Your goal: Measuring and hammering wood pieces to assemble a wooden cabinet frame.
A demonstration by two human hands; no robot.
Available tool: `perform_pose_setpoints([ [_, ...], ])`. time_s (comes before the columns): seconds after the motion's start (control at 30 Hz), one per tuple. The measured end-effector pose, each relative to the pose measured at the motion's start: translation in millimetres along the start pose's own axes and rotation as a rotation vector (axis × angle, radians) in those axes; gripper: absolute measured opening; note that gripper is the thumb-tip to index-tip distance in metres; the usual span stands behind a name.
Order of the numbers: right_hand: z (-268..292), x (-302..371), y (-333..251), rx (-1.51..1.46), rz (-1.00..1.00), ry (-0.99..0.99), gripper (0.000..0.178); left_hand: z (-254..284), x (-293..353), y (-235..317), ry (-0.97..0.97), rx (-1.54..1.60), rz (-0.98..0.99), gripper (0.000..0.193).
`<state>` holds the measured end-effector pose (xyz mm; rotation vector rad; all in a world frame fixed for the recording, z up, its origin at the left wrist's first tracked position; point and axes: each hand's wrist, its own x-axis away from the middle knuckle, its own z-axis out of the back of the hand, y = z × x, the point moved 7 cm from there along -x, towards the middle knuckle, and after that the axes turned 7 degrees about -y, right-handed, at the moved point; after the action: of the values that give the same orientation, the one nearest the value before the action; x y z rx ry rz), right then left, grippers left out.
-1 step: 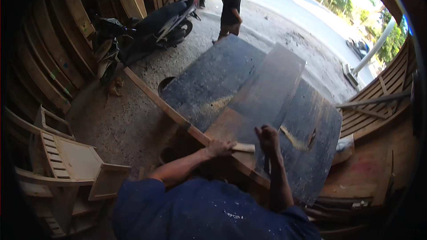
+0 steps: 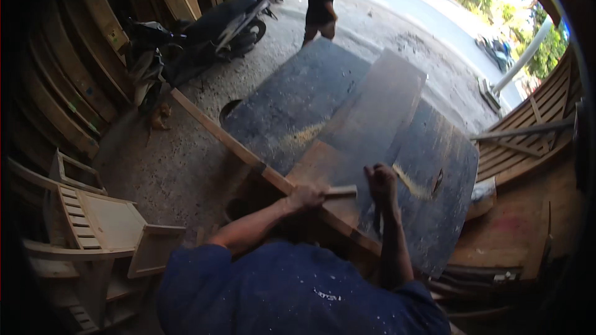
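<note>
My left hand [image 2: 307,197] is closed round a short wooden piece [image 2: 341,192], whose end sticks out to the right over the bench top. It lies over a long, narrow wooden strip [image 2: 230,141] that runs diagonally along the bench's near edge. To the right, my right hand [image 2: 381,181] is raised above the bench in a fist. A dark shape shows below that fist; whether the hand holds it I cannot tell. Beneath both hands lies a brown board [image 2: 379,99] across the dark, worn bench top [image 2: 298,96].
Pale sawdust [image 2: 410,183] lies on the bench. A parked scooter [image 2: 205,34] and a small orange animal [image 2: 161,116] are on the left, with wooden furniture parts [image 2: 105,217] nearer. Beyond the bench a person [image 2: 320,3] stands near the road. Slatted wood [image 2: 534,124] stands right.
My right fist has shifted slightly up and to the right. The short wooden piece in my left hand looks turned and darker. Beyond the bench, the person has moved slightly.
</note>
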<state>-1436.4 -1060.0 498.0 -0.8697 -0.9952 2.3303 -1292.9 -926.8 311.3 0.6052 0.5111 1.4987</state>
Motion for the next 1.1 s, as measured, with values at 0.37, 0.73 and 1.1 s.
perform_pose_setpoints([
  [0.37,209.5,263.6,197.6,-0.763,-0.393,1.278,0.033,17.2,8.1,-13.9,-0.235,1.525,0.416,0.076],
  [0.73,156.2,424.1,165.9,-1.152,-0.530,0.784,0.056,16.4,-2.9,-8.5,-0.268,1.716,0.306,0.067],
  [1.1,63.3,325.5,183.7,-0.701,-1.135,0.545,0.016,1.7,-9.4,26.9,-0.200,2.138,0.184,0.064],
])
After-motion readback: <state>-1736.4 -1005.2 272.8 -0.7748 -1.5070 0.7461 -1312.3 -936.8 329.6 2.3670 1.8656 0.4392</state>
